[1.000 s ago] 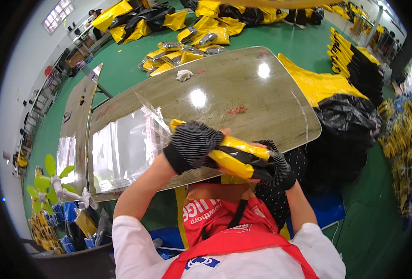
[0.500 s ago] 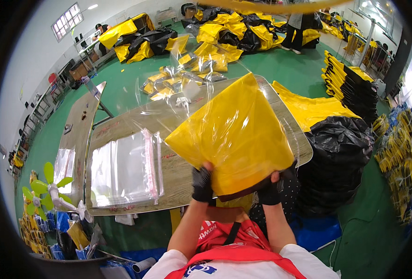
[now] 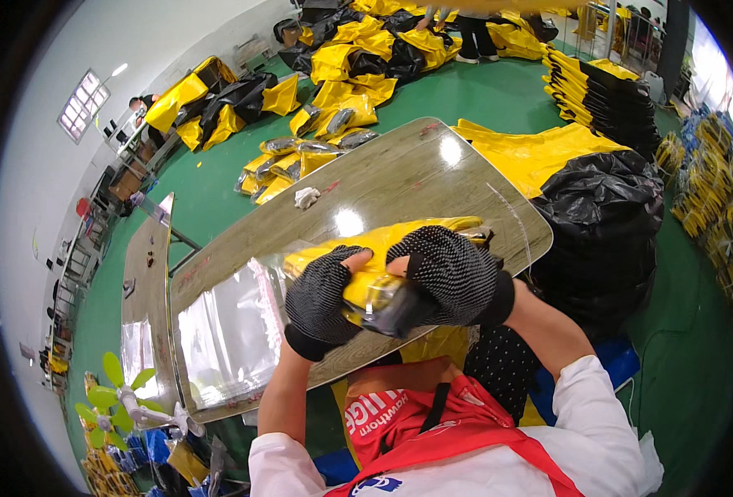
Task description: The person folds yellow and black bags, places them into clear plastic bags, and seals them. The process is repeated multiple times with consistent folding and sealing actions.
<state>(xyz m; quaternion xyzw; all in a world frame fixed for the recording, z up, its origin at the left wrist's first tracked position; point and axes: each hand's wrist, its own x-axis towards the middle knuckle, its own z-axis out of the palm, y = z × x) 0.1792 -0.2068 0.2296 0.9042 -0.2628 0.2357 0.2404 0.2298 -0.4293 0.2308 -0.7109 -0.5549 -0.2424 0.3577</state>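
My left hand and my right hand wear black dotted gloves with the thumbs bare. Both grip a yellow folded sheet in a clear plastic bag, over the table's near edge. The thumbs press into its middle. It lies low and slanted, its near end dark and blurred by motion. The fingers underneath are hidden. Left of my hands, a stack of flat clear plastic bags with a pinkish edge rests on the wood-grain table.
A small white crumpled scrap lies on the table. Beyond it, bagged yellow packets are heaped on the green floor. At the right stands a large black-and-yellow pile. A green-bladed fan is at the lower left.
The bagged yellow sheet was held up broad and flat; now it is lowered to the table and seen nearly edge-on. My hands have moved up from its lower corners onto its top.
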